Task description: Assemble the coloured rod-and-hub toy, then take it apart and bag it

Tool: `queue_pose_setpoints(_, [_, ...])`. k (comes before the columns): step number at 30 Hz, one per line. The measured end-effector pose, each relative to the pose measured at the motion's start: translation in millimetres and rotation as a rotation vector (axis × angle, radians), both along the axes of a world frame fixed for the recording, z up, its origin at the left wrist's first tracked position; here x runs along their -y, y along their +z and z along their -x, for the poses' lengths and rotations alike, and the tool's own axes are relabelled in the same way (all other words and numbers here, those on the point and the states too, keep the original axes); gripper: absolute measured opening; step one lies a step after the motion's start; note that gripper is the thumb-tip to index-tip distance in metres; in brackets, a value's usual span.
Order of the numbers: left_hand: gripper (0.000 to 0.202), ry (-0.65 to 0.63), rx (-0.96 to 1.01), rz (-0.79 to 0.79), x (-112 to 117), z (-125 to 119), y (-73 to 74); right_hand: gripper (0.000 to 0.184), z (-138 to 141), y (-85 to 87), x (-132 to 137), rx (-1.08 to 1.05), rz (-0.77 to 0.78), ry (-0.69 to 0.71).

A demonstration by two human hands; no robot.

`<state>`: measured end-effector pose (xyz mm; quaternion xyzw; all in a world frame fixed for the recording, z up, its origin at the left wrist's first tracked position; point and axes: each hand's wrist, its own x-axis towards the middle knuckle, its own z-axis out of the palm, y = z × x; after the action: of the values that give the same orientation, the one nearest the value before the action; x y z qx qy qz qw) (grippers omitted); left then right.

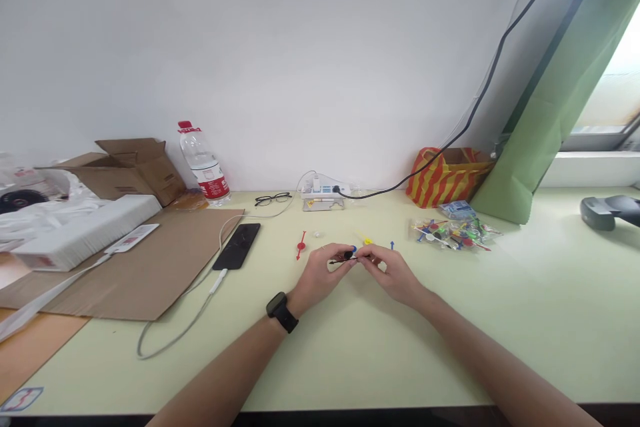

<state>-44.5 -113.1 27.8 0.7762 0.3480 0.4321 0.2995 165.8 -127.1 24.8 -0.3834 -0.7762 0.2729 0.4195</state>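
Above the middle of the table, my left hand [321,271] and my right hand [393,273] meet at the fingertips. Between them is a small black plastic arrow piece [341,260], its pointed end sticking out to the left; both hands pinch it. A bit of blue [355,249] shows at my left fingertips, its shape mostly hidden. Beyond my left hand lies a red arrow piece [301,245] with a round middle, near a small white piece [317,235]. Past my right hand are a yellow piece [368,241] and a blue arrow [393,245], both partly covered.
At right lie clear bags of coloured pieces [450,233] before a striped bag [445,177]. A power strip [325,188] and glasses [273,199] are at the wall. Left are a cabled phone [237,246], cardboard sheet [165,260], bottle [204,163] and box [130,170].
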Motion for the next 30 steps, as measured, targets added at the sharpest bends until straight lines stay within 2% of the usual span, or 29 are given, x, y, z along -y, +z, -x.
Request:
queue_pose_setpoints(9, [0.023,0.01,-0.012,-0.02,0.1,0.4,2.5,0.021,1.2,2.3,3.8,0.034,-0.066,-0.009])
queue_pose_setpoints(19, [0.023,0.005,-0.018,0.001,-0.9,0.0,1.7,0.024,0.0,6.5,2.7,-0.059,0.022,-0.02])
queue_pose_setpoints(26, [0.02,0.007,0.066,-0.021,1.1,-1.1,1.4,0.023,0.4,0.6,-0.1,-0.01,0.068,0.049])
queue_pose_setpoints(30, [0.022,0.02,0.116,-0.002,-1.2,-0.7,-0.7,0.021,0.7,2.2,0.9,-0.017,0.072,0.041])
